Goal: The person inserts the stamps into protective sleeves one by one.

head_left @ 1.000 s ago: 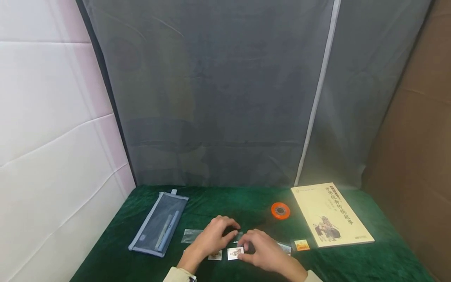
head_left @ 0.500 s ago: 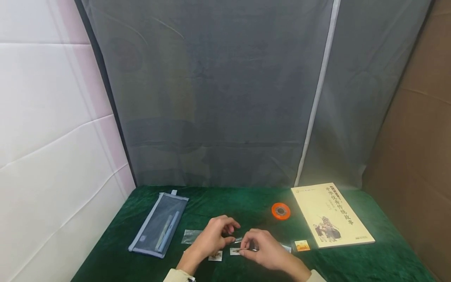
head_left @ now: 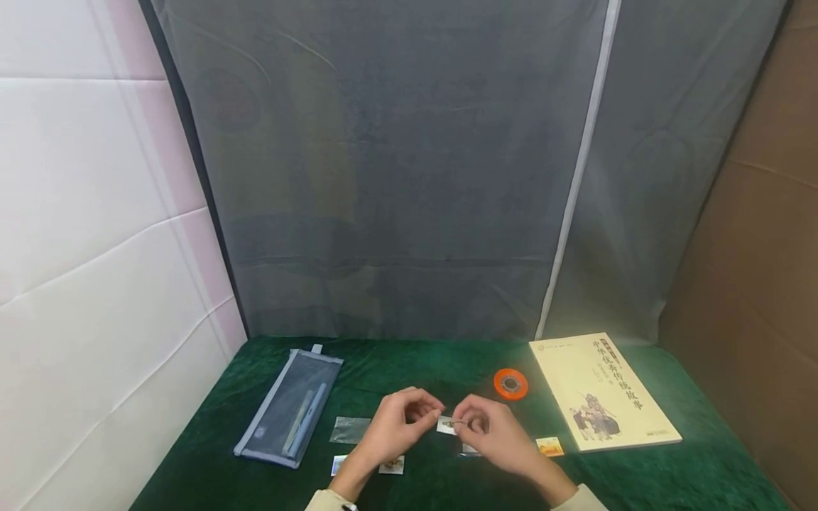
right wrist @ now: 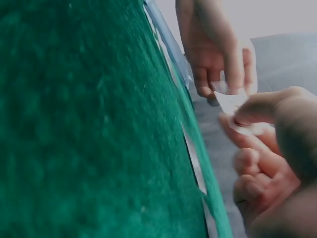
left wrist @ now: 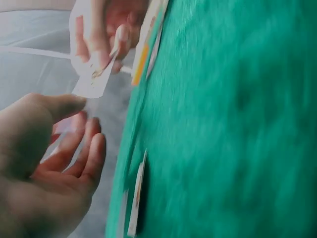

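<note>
My right hand [head_left: 501, 433] pinches a small white postage stamp with a printed figure [head_left: 445, 425] between thumb and fingertips, raised above the cloth. My left hand [head_left: 402, 422] faces it from the left, thumb and fingers curled around a small clear plastic sleeve [right wrist: 219, 86], which its fingers mostly hide. In the right wrist view, stamp and sleeve almost meet; whether they touch, I cannot tell. On the cloth near my left wrist lie a bluish stamp [head_left: 338, 464] and another picture stamp [head_left: 392, 465].
A flat clear sleeve [head_left: 349, 430] lies left of my hands, another piece [head_left: 469, 450] below the right hand. An orange-yellow stamp [head_left: 549, 446] sits beside a cream book [head_left: 603, 390]. Farther back are an orange disc [head_left: 510, 384] and, left, a mesh pencil pouch [head_left: 289, 408].
My right hand has picked the stamp off the cloth and carried it up and away from me. The left hand has lifted the small clear sleeve, and the hands have come together.
</note>
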